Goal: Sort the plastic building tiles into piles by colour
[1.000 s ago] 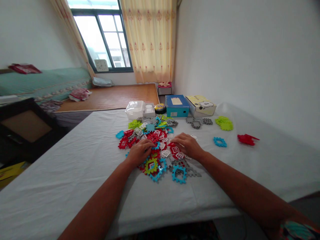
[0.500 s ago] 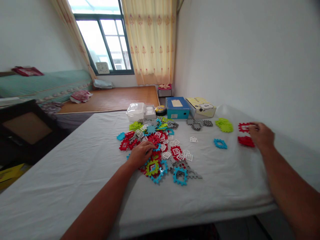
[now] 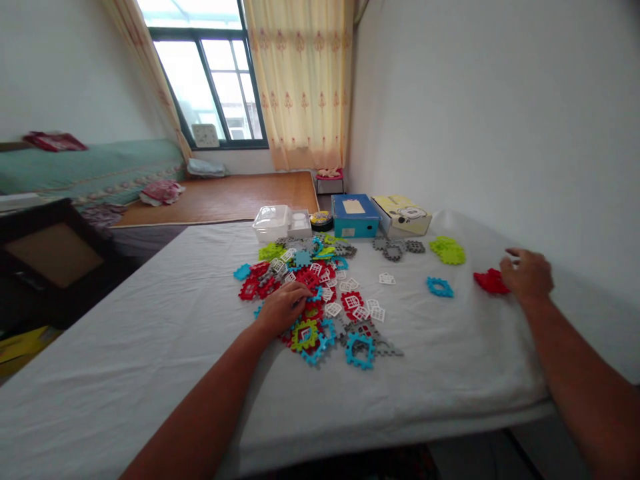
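Observation:
A heap of coloured plastic interlocking tiles (image 3: pixel 320 293) in red, blue, green, grey and white lies mid-table. My left hand (image 3: pixel 283 307) rests on the heap's near left side. Its fingers are bent, with the tips by a blue and a red tile; what they grip is hidden. My right hand (image 3: pixel 527 275) is far to the right by the wall. Its loosely spread fingers touch the right edge of a small stack of red tiles (image 3: pixel 489 282). A single blue frame tile (image 3: pixel 441 287) lies between the heap and the red stack.
Sorted groups sit at the back: green tiles (image 3: pixel 449 250) and grey tiles (image 3: pixel 397 247). Behind them are a blue box (image 3: pixel 354 215), a yellow cartoon box (image 3: pixel 403 213), a clear plastic container (image 3: pixel 273 222) and a small round tin (image 3: pixel 320 219). The white-covered table (image 3: pixel 150 333) ends near me; a wall runs along the right.
My right hand left the heap, carried a red frame tile to the right, and lowered it onto the red stack. My left hand stayed on the heap.

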Demonstrator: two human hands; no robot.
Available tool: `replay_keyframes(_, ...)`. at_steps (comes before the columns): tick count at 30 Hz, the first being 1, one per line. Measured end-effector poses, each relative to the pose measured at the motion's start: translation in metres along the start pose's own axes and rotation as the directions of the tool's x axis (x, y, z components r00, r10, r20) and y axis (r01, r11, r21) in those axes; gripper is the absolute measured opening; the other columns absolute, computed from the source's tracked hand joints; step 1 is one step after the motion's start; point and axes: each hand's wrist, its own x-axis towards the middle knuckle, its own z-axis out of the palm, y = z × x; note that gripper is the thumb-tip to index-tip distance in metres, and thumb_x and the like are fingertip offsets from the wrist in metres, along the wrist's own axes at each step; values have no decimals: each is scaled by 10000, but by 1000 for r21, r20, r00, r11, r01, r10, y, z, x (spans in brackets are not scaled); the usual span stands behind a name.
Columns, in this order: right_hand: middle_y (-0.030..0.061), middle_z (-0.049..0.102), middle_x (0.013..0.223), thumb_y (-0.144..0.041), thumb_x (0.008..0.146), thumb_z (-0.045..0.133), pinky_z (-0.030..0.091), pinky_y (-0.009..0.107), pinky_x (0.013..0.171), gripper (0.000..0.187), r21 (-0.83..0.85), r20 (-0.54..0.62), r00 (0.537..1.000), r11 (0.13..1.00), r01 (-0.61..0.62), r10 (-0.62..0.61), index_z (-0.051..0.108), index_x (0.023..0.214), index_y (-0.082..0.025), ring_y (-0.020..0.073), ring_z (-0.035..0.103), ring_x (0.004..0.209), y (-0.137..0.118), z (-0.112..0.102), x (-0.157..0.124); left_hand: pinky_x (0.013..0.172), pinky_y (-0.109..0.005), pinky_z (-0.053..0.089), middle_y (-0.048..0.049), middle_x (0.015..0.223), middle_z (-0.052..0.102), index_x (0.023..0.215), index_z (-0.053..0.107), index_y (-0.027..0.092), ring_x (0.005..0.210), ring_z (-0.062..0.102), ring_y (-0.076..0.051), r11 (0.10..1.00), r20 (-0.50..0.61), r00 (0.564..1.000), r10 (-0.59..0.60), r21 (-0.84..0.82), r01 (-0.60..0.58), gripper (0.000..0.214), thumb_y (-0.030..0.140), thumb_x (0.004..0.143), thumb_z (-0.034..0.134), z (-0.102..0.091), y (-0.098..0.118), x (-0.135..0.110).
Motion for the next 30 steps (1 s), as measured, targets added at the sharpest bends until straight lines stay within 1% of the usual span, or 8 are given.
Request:
replay_keyframes(1,170,643,909,-314,849,436,429,512,802,327,-18,-13,1000,1000,-25,25,671,1052,-210,361,606,919,-28,-1,2,903,-317,498,-22,1085,673,1007,679,259,1013,621,-177,1000,2,1000,2,1,-2,237,171,882,498,0,0,0)
replay_keyframes(4,135,674,1048,-322,865,499,498,404,769,278,247,293,934,960,131,-203,674,1048,-209,249,634,839,-127,4,-8,899,-320,501,-22,1092,674,1009,681,262,1017,623,-179,1000,-6,1000,5,4,-5,239,182,892,489,0,0,1)
replay_keyframes(8,100,665,1153,-314,877,558,483,425,917,342,575,397,618,709,409,-679,624,1196,-211,245,590,1057,-243,19,-55,892,-320,506,-27,1085,677,1008,687,257,1005,629,-176,1000,-14,1000,3,-3,-3,242,187,898,484,-2,2,1)
replay_keyframes(10,111,645,1212,-336,817,662,462,441,951,469,606,450,470,646,464,-760,589,1262,-204,265,557,1114,-274,25,-77,890,-316,509,-28,1073,681,1002,691,255,994,633,-173,1000,-17,1000,-2,-8,2,239,187,895,488,-3,4,1)
replay_keyframes(12,118,643,1220,-366,767,724,468,438,934,558,582,512,407,654,483,-756,579,1282,-208,278,556,1102,-287,30,-90,888,-315,511,-29,1070,682,999,692,253,994,633,-174,1000,-16,1000,-11,-5,10,238,188,894,490,-4,5,1)
replay_keyframes(21,157,640,1190,-499,769,704,445,451,937,571,486,541,541,764,424,-644,611,1230,-176,297,575,1084,-272,48,-93,886,-304,510,-24,1071,684,1012,697,263,988,630,-167,1000,1,1000,-6,-2,6,244,212,898,488,-4,4,1)
replay_keyframes(25,133,642,1112,-411,746,749,477,423,890,539,564,516,555,746,354,-653,606,1213,-182,261,596,1008,-273,52,-94,858,-295,515,-22,1074,682,1011,696,264,986,633,-170,1000,1,1000,-12,6,12,239,211,894,495,-4,5,2)
replay_keyframes(30,90,575,1076,-312,722,778,514,350,820,526,664,444,629,706,246,-638,592,1203,-210,200,597,946,-282,49,-97,861,-290,509,-16,1080,679,1010,694,268,992,634,-167,1000,2,1000,-14,9,14,241,207,900,489,-4,5,2)
